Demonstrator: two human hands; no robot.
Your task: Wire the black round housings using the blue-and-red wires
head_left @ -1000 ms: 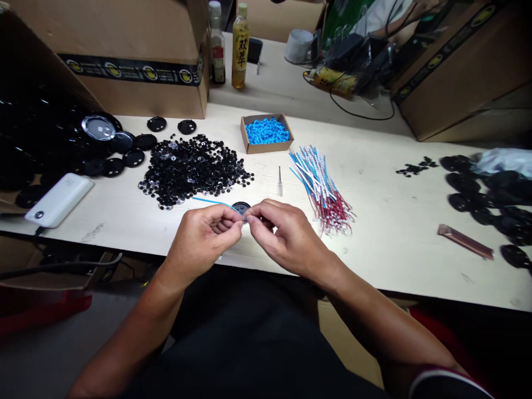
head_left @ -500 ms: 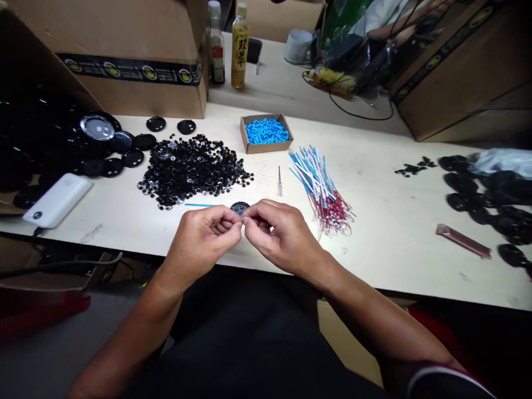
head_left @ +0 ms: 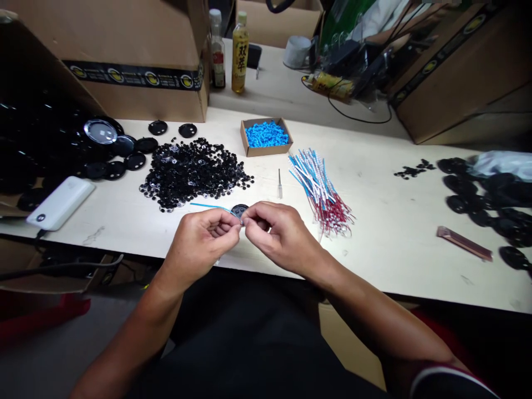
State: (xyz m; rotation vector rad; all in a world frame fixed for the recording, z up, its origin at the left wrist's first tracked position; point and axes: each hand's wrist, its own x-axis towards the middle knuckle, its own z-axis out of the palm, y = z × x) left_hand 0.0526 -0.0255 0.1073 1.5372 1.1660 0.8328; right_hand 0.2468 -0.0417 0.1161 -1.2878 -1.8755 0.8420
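1. Nearest to you, your left hand (head_left: 199,242) and your right hand (head_left: 282,235) are above the near edge of the pale wooden table (head_left: 374,263). The fingers of both hands are closed in a tight pinch, and the fingertips meet in the middle.
2. A thin blue wire (head_left: 210,206) goes from this pinch to the left, and it seems you hold its end between both hands. The pinched part is very small, so you cannot see it well.
3. Just behind the pinch, a black round disc (head_left: 240,210) lies on the table, almost touching your fingers.
4. On the left there is a white power bank (head_left: 60,202). On the right there is a copper-coloured strip (head_left: 464,243).
5. In the middle, you have a pile of small black rings (head_left: 193,174), a small screwdriver (head_left: 280,185), and a bundle of blue, white and red wires (head_left: 320,191).
6. Further left and right lie many black discs (head_left: 459,204).
7. Farthest away are a cardboard tray of blue pieces (head_left: 266,137), a cardboard box (head_left: 137,94), and a bottle of yellow drink (head_left: 240,55).
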